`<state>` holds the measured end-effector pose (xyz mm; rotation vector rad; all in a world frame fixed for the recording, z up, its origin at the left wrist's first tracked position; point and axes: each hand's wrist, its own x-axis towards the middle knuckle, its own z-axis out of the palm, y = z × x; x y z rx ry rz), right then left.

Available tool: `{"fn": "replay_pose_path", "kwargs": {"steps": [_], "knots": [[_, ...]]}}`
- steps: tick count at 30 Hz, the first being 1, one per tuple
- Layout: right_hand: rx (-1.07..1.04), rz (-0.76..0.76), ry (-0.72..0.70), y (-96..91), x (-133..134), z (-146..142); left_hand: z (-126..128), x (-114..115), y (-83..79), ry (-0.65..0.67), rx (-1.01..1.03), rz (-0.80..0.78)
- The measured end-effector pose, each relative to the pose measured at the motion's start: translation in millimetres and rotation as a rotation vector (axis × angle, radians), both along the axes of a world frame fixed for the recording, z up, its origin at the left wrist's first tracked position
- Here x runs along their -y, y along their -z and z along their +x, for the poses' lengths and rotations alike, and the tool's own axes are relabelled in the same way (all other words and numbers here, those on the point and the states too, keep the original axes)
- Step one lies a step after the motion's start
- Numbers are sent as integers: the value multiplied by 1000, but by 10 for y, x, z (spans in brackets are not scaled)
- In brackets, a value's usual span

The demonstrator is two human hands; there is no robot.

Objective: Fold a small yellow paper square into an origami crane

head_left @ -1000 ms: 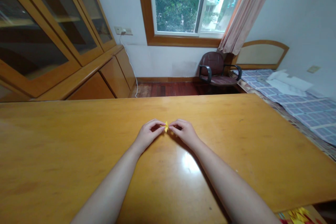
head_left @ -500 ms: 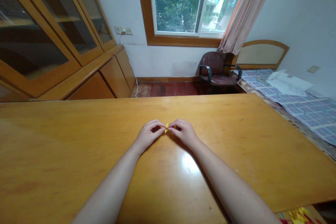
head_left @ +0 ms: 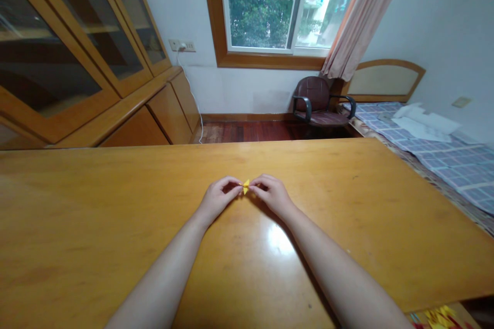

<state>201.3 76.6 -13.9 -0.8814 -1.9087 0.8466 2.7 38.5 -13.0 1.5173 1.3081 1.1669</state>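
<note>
A tiny folded piece of yellow paper [head_left: 245,186] is pinched between both my hands just above the wooden table [head_left: 96,226], near its middle. My left hand [head_left: 219,197] grips it from the left with curled fingers. My right hand [head_left: 271,194] grips it from the right, thumb and fingertips pressed together. Most of the paper is hidden between my fingertips.
Small yellow and red paper pieces [head_left: 438,317] lie at the table's near right corner. A wooden glass-door cabinet [head_left: 81,61] lines the left wall. Beyond the table stand a dark armchair [head_left: 318,103] under the window and a bed [head_left: 443,149] on the right.
Both hands stay in place; the fingertips have shifted slightly and a little more of the yellow paper shows between them than half a second ago.
</note>
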Motion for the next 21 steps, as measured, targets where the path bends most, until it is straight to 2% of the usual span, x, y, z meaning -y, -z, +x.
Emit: {"fn": "replay_pose_path", "kwargs": {"steps": [11, 21], "knots": [[8, 9, 4, 40, -15, 1, -26, -29, 44, 4, -45, 18], [1, 25, -7, 31, -15, 2, -16, -15, -13, -6, -99, 39]]}}
